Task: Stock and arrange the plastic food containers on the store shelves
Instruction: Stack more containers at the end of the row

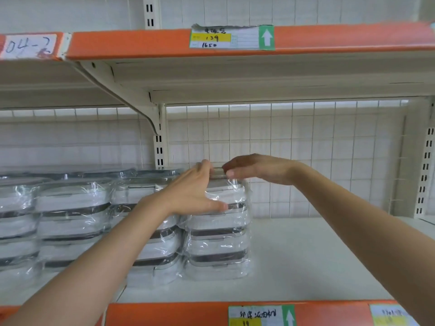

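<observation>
A: Start nearest. What's at the front?

B: The orange front edge of the shelf (188,312), carrying a price label (261,315) with a green arrow. Behind it the white shelf board is bare on the right half.

A: And the stock?

B: Wrapped stacks of plastic food containers (70,220) fill the left half, several stacks running from the left edge toward the middle, each stack sealed in clear film. The rightmost stack (217,243) stands at about the shelf's middle, touching its neighbour on the left.

A: Where are the hands?

B: Both on the top of that rightmost stack. The left hand (195,191) lies against its near upper face, fingers straight and spread, thumb along the front, pressing rather than gripping. The right hand (256,169) comes over from the right, fingers extended and close together, tips resting on the top lid at the far side.

A: Any pinch on the film?

B: None I can make out; both look flat.

A: Behind that?

B: A wire grid back panel (306,149), slotted uprights, and an upper shelf (141,43) with another label (231,37).

A: So how far along?

B: I'd judge roughly half. The left side is stocked, this stack is being squared up, and the right side awaits filling.
</observation>
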Tool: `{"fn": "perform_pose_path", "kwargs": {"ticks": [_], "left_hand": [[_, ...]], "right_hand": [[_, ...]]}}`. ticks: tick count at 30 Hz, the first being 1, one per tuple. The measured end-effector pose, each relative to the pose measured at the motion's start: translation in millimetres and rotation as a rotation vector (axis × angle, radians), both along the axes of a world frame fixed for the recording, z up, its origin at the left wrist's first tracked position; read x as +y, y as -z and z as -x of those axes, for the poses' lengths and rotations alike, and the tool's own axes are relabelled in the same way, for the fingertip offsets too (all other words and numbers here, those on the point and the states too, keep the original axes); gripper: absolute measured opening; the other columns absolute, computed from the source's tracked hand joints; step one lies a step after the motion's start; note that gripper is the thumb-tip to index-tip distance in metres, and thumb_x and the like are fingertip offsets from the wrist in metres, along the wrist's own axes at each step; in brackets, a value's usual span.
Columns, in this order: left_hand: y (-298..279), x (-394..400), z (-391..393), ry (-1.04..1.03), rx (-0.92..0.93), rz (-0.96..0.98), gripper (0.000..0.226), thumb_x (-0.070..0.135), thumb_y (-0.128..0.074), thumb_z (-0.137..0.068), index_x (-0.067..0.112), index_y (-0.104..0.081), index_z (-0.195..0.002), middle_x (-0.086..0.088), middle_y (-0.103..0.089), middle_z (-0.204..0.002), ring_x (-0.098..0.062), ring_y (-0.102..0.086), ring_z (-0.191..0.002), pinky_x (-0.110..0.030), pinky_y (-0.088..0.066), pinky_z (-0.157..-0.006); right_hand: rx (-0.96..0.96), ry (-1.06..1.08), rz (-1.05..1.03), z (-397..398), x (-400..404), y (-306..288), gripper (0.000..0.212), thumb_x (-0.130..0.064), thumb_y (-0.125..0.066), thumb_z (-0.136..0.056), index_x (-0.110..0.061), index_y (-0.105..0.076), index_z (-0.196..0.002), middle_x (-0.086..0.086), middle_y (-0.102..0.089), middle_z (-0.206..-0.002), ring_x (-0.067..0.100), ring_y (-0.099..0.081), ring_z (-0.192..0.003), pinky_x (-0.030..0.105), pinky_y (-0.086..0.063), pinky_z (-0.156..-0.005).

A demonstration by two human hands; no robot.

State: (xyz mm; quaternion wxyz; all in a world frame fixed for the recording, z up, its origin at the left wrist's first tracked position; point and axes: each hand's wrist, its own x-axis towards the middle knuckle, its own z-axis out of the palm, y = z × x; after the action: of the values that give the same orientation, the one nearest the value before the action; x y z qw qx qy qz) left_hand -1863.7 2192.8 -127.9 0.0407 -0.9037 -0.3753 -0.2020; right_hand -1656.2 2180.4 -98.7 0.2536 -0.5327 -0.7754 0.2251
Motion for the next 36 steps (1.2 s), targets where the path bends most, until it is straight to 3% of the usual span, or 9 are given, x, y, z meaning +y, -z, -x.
{"fn": "perform_pose_path", "kwargs": {"ticks": [3,7,11,16,20,23,27,32,36], "left_hand": [[-0.9,0.4,7.1,-0.031,-0.007,0.083,0.093,0.06,-0.073,-0.068,0.02,-0.024,-0.136,0.003,-0.026,-0.138,-0.012,-0.035,-0.123,-0.026,-0.034,-0.097],[-0.3,-3.2,9.1,-0.055,-0.045,0.123,0.103,0.064,-0.072,-0.065,0.019,-0.02,-0.143,0.002,-0.027,-0.146,-0.014,-0.033,-0.129,-0.03,-0.034,-0.102],[-5.6,-6.8,-5.6,-0.048,0.038,0.154,0.094,0.061,-0.071,-0.07,0.013,-0.031,-0.141,-0.003,-0.038,-0.143,-0.018,-0.04,-0.124,-0.025,-0.034,-0.096],[4.1,-8.0,-18.9,-0.103,0.186,0.275,0.087,0.06,-0.069,-0.073,0.013,-0.039,-0.139,-0.002,-0.041,-0.141,-0.017,-0.042,-0.121,-0.03,-0.039,-0.099],[10.9,-12.6,-21.5,-0.154,0.159,0.197,0.087,0.066,-0.071,-0.065,0.015,-0.044,-0.131,-0.002,-0.044,-0.134,-0.021,-0.039,-0.122,-0.033,-0.037,-0.096],[8.9,-20.6,-24.1,-0.152,0.047,0.123,0.092,0.069,-0.073,-0.058,0.021,-0.043,-0.13,0.0,-0.035,-0.137,-0.025,-0.028,-0.132,-0.04,-0.026,-0.105],[8.4,-28.7,-34.3,-0.087,-0.034,0.16,0.108,0.071,-0.074,-0.054,0.02,-0.034,-0.14,0.003,-0.031,-0.132,-0.019,-0.034,-0.127,-0.035,-0.035,-0.101],[28.0,-26.4,-53.9,-0.15,0.064,0.096,0.11,0.077,-0.068,-0.054,0.022,-0.032,-0.142,0.0,-0.034,-0.129,-0.021,-0.038,-0.124,-0.037,-0.039,-0.096],[31.5,-28.0,-57.9,-0.149,0.155,0.095,0.111,0.078,-0.064,-0.058,0.02,-0.024,-0.145,-0.007,-0.036,-0.134,-0.026,-0.036,-0.127,-0.04,-0.036,-0.097]], "right_hand": [[-0.163,0.036,0.062,10.3,-9.8,9.6,0.076,-0.051,-0.073,-0.074,-0.029,-0.032,-0.134,-0.006,-0.048,-0.127,0.012,-0.046,-0.117,0.026,-0.036,-0.095],[-0.08,0.096,-0.049,-0.9,-31.5,8.0,0.062,-0.042,-0.078,-0.071,-0.026,-0.043,-0.12,-0.005,-0.055,-0.113,0.013,-0.055,-0.103,0.029,-0.046,-0.088],[-0.007,0.162,-0.064,-35.1,-62.7,3.9,0.066,-0.055,-0.074,-0.055,-0.031,-0.05,-0.112,-0.005,-0.057,-0.108,0.012,-0.056,-0.093,0.026,-0.042,-0.078],[0.038,0.254,-0.066,-74.0,-91.8,14.1,0.081,-0.062,-0.071,-0.043,-0.029,-0.051,-0.114,-0.003,-0.056,-0.112,0.015,-0.055,-0.098,0.028,-0.041,-0.08],[0.024,0.352,-0.027,-89.9,-105.6,24.2,0.099,-0.058,-0.073,-0.044,-0.026,-0.041,-0.132,-0.006,-0.046,-0.125,0.014,-0.048,-0.111,0.028,-0.035,-0.091],[-0.053,0.417,-0.05,-93.7,-111.6,31.8,0.092,-0.054,-0.07,-0.047,-0.018,-0.046,-0.129,-0.006,-0.04,-0.116,0.016,-0.046,-0.108,0.026,-0.038,-0.087],[-0.062,0.527,-0.073,-101.7,-116.1,40.3,0.084,-0.056,-0.075,-0.049,-0.016,-0.047,-0.117,0.002,-0.035,-0.118,0.018,-0.043,-0.107,0.03,-0.039,-0.089],[-0.038,0.632,-0.101,-112.6,-106.4,72.2,0.074,-0.043,-0.085,-0.062,-0.007,-0.043,-0.111,0.004,-0.035,-0.116,0.018,-0.044,-0.104,0.027,-0.039,-0.079],[0.193,0.595,0.061,-100.1,-99.1,101.7,0.078,-0.036,-0.086,-0.061,-0.003,-0.04,-0.113,0.006,-0.046,-0.113,0.014,-0.053,-0.094,0.025,-0.045,-0.069]]}}
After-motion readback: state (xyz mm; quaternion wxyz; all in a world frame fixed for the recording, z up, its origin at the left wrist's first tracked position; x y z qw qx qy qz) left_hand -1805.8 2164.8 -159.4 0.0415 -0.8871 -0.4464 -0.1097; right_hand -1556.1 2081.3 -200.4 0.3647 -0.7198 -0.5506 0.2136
